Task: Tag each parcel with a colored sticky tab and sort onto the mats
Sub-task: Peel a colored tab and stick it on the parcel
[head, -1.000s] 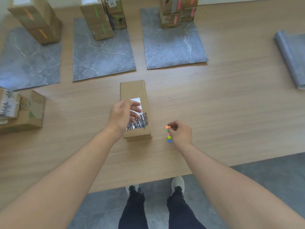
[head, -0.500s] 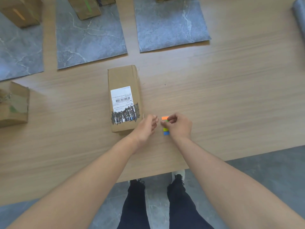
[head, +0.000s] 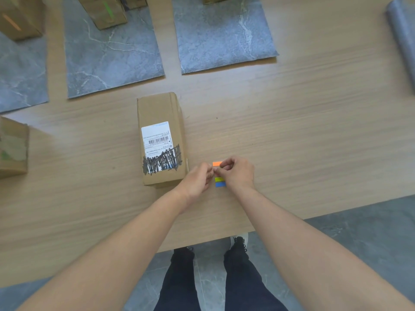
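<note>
A long cardboard parcel (head: pixel 160 122) with a white label scribbled over in black lies flat on the wooden table, just in front of the mats. To its right lies a small pad of sticky tabs (head: pixel 219 180) with orange, green and blue strips showing. My right hand (head: pixel 238 172) holds the pad, fingers curled at its orange end. My left hand (head: pixel 198 180) has its fingertips pinched at the pad's left edge, between the orange and green strips. Whether a tab is lifted off is hidden by the fingers.
Three grey marbled mats (head: pixel 112 57) lie side by side at the back; tagged parcels (head: pixel 105 10) stand on them. Another parcel (head: pixel 13 147) lies at the left edge. A rolled grey mat (head: pixel 402 39) sits far right. The table's front edge (head: pixel 224 237) is near my legs.
My left hand left the parcel's top and came right to meet my right hand at the tab pad. The view tilted down and closer to the table.
</note>
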{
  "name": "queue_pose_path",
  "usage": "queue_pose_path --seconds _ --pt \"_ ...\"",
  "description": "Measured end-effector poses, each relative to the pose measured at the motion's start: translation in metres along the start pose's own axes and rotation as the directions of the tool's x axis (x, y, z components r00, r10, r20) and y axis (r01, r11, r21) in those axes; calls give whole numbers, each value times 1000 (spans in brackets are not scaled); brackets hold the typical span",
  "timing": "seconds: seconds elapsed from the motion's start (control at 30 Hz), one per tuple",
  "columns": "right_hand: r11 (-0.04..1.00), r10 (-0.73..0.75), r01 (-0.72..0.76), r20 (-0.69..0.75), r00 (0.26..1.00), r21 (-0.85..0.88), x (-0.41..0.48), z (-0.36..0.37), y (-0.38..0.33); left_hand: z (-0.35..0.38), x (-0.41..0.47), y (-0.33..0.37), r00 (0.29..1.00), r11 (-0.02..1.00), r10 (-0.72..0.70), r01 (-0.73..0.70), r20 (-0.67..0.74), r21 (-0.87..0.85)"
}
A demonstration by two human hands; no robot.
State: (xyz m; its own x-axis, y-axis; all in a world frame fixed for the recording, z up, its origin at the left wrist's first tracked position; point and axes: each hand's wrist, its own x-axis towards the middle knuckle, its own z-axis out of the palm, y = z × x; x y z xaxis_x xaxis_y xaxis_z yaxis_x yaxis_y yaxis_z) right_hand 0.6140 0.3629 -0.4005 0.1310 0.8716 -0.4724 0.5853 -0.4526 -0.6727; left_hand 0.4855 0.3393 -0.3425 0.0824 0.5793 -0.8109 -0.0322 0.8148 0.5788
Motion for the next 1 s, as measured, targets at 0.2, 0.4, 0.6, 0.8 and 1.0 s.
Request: queue_pose_path --seconds 0.2,0.4,0.6,0.8,1.0 --pt "997 -41 42 10 999 -62 0 -1 1 -1 5 2 999 999 -32 31 -27 -21" --pt "939 -293 286 -8 956 -190 -6 3 10 1 9 1 999 999 -34 34 -24 -3" --pt "864 -443 426 -5 896 -267 -9 6 16 1 9 4 998 998 -56 56 -25 -3" --pt "901 -384 362 -48 922 -240 -7 2 16 4 9 4 997 997 -68 69 -30 21" --pt "977 -205 203 -32 978 -72 -10 -9 12 7 8 5 998 996 -62 64 -28 65"
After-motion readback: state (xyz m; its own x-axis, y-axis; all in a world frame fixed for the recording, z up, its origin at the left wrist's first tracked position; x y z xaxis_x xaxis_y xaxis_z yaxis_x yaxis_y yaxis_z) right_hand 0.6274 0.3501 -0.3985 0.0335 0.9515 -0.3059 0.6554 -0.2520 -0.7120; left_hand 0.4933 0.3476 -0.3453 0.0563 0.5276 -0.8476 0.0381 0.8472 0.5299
